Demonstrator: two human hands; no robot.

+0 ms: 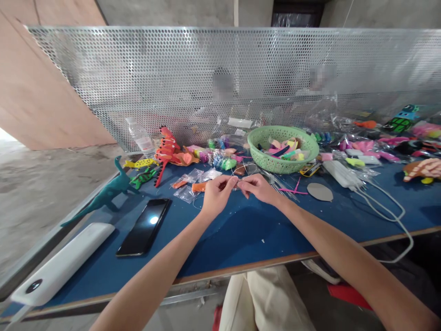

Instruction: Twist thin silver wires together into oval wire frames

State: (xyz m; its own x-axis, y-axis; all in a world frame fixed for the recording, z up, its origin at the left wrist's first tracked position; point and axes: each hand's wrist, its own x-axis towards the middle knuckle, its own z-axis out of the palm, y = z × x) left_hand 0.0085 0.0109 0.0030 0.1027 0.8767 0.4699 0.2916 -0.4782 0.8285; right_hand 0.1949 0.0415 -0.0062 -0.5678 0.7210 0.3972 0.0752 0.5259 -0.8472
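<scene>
My left hand (217,194) and my right hand (259,188) meet above the middle of the blue table, thumbs and forefingers pinched together. Between the fingertips is a thin pale wire (247,164) that curves up behind them; its ends are hard to make out. An orange clay piece (199,187) lies just left of my left hand, near small clear bags (186,193). Beyond my right hand are several thin metal wires (275,180) and a pink crossed strip (294,187). A brown lump (240,170) sits partly hidden behind my fingers.
A green basket (258,158) holds coloured clay pieces. At left are a teal dinosaur (112,188), a phone (144,227), a white power bank (65,264) and a red-orange figure (168,149). A grey oval plate (320,192) and white cables (386,207) lie right. A perforated metal screen (172,69) stands behind.
</scene>
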